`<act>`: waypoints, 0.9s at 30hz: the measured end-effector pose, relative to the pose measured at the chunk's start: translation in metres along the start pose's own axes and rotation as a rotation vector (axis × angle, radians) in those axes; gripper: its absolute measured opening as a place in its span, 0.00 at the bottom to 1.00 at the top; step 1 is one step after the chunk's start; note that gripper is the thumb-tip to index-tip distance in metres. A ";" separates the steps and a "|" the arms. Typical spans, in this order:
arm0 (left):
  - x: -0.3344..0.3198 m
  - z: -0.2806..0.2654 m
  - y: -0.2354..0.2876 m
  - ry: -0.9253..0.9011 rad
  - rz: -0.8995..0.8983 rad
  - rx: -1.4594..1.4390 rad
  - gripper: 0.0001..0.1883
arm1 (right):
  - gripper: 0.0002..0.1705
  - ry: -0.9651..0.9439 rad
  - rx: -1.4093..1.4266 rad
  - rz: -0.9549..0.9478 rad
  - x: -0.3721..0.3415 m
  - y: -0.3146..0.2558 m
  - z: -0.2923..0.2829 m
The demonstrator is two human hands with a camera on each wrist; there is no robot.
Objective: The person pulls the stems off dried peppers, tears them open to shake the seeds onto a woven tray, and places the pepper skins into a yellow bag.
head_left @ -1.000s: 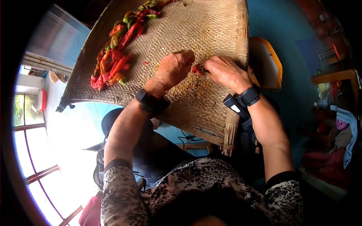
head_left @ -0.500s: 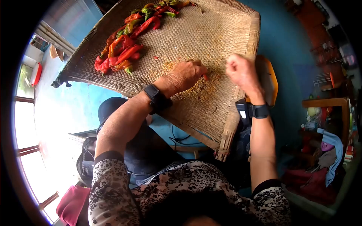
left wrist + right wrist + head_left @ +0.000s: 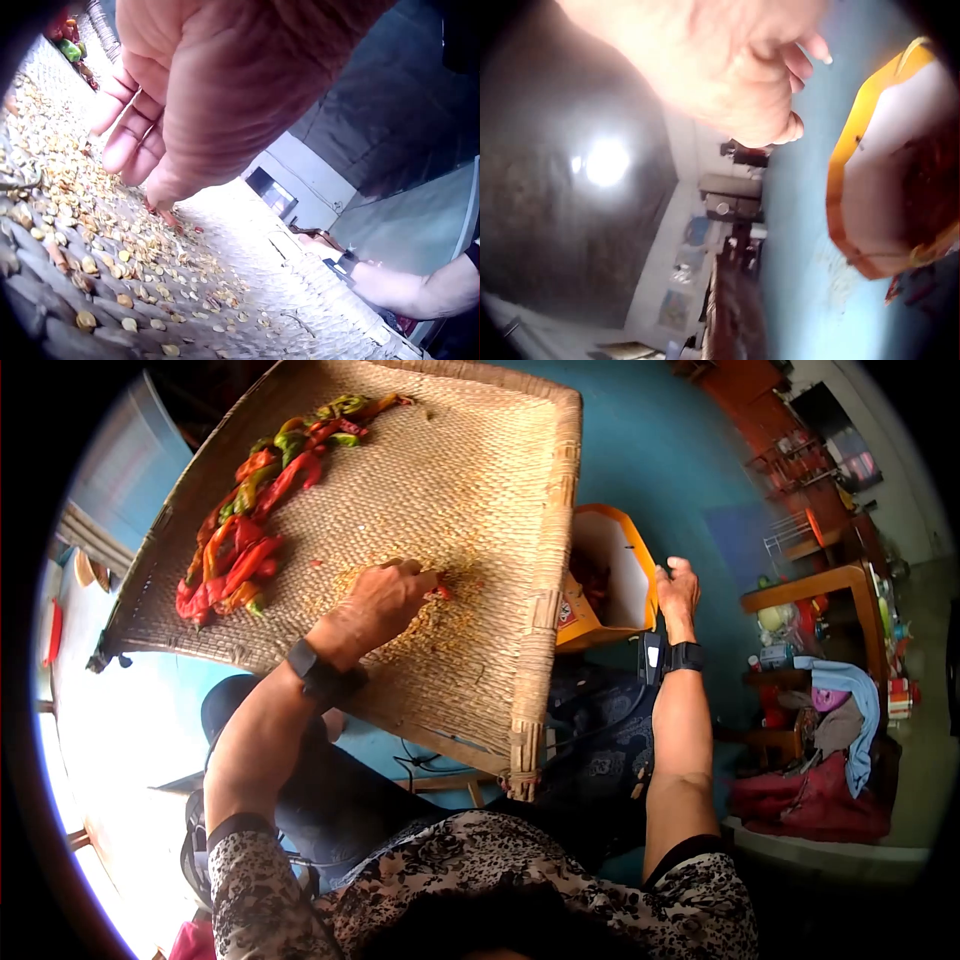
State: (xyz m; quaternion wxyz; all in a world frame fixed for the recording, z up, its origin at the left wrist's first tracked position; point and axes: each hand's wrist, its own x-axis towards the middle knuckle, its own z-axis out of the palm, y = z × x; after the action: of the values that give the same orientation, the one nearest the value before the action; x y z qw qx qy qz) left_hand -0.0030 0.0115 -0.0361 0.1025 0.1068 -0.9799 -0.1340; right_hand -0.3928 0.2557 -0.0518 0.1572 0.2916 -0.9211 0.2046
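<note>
A large woven basket tray [image 3: 470, 470] slopes before me, with pale yellow pepper seeds [image 3: 405, 635] scattered over its near part. My left hand [image 3: 380, 605] is low over these seeds, its thumb and forefinger pinching a small red pepper piece [image 3: 443, 592]. In the left wrist view, the other fingers [image 3: 124, 146] bend loosely above the seeds. My right hand [image 3: 678, 600] is off the tray, beside the rim of an orange bag [image 3: 640, 545] with a white inside. Its fingers are loosely bent, and no object shows in them. Dark red peppers [image 3: 595, 585] lie inside the bag.
Red and green peppers [image 3: 240, 555] lie in a row along the tray's left side. The blue floor [image 3: 650, 450] extends behind the bag. A wooden stand [image 3: 800, 588] with clothes and small goods is at the right. Windows are at the left.
My right hand has left the seeds and swung right, past the tray's edge to the bag. My left hand has stayed over the seeds. The head view has turned right, showing more of the bag.
</note>
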 end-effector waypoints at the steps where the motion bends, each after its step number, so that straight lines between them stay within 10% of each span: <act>1: 0.000 -0.005 0.004 -0.002 0.020 0.045 0.10 | 0.24 0.026 -0.027 0.059 -0.001 0.025 0.010; 5: 0.002 -0.001 0.008 0.066 0.065 -0.006 0.09 | 0.37 -0.453 0.094 0.495 -0.007 0.096 0.048; 12: 0.003 -0.006 0.010 0.019 0.043 0.012 0.09 | 0.23 -0.652 0.698 0.811 -0.044 0.148 0.112; 27: -0.001 -0.005 0.010 0.061 0.037 -0.018 0.06 | 0.13 -0.280 0.829 0.666 0.012 0.052 -0.005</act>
State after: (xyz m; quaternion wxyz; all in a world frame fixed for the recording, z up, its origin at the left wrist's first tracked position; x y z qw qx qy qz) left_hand -0.0032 0.0202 -0.0282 0.1355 0.0917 -0.9769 -0.1374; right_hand -0.4325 0.2916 -0.0574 -0.1682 0.0462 -0.8178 0.5484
